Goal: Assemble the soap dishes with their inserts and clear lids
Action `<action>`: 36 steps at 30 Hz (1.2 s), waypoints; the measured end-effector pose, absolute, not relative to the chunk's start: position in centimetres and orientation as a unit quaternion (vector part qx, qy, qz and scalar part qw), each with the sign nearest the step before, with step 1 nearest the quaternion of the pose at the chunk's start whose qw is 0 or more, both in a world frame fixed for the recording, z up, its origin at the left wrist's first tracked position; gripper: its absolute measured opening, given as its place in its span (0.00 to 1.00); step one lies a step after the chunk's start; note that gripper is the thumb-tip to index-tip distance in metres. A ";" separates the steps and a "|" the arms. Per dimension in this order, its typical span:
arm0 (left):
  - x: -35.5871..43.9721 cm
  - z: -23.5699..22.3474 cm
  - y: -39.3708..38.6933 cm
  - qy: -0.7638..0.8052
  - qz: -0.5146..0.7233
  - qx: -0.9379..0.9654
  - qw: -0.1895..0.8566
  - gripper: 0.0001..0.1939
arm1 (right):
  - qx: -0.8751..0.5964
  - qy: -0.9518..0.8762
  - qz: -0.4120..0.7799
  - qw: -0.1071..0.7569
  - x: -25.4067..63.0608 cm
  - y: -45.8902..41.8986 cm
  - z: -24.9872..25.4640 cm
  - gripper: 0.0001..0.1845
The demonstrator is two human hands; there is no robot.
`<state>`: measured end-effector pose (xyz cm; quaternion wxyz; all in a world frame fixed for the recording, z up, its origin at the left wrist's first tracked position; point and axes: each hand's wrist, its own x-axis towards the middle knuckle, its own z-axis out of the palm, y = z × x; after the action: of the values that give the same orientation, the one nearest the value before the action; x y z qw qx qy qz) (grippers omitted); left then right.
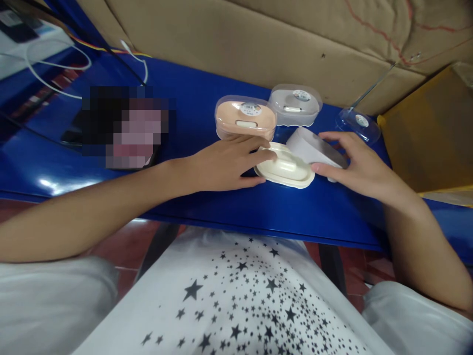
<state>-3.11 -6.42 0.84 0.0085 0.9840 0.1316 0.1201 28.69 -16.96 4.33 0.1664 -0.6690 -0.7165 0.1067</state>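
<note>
A shallow cream oval piece (286, 170), with a raised middle, lies on the blue table. My left hand (236, 160) reaches over its left end with fingers apart; the index fingertip rests on it and the thumb is at its near rim. My right hand (351, 165) grips a pale grey-white oval container (310, 146) between thumb and fingers. That container is tilted on its side, just beyond and right of the cream piece, and its far side is hidden by my fingers.
Behind my hands stand a peach oval box (231, 116) and a grey-white one (288, 101), both with clear labelled covers. A loose clear cover (358, 125) lies at the right, beside a cardboard box (432, 133). Cables and a blurred-out dark object (125, 128) are at left.
</note>
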 end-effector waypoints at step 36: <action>-3.2 0.0 -6.6 0.145 0.174 0.969 0.096 0.31 | -0.537 -0.831 0.053 0.137 25.6 -18.1 2.5 0.38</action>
<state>-3.25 -6.65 0.01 0.0959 0.9692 0.1454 0.1739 25.55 -18.06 2.46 0.1370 -0.5372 -0.8306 0.0526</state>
